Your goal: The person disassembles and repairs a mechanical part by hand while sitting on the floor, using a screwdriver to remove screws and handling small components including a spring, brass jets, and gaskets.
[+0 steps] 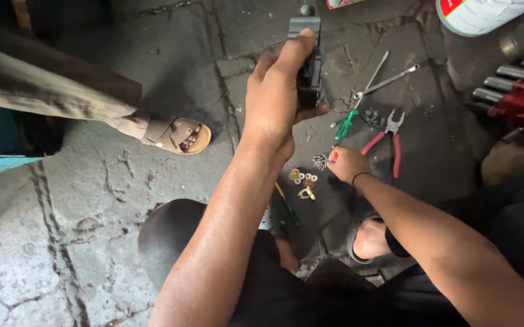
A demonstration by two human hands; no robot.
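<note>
We grip the dark metal part in our left hand at twelve o'clock while our right hand pinches screws, brass fittings unfitted at six.

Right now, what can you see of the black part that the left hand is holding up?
The black part looks like a dark metal or plastic block, upright, with a flat grey top and a small round knob above it. The left hand grips it from the left side, thumb along its upper edge and fingertips curling under it. It is held above the cracked concrete floor, apart from the tools. Finer details are too dark to tell.
</note>
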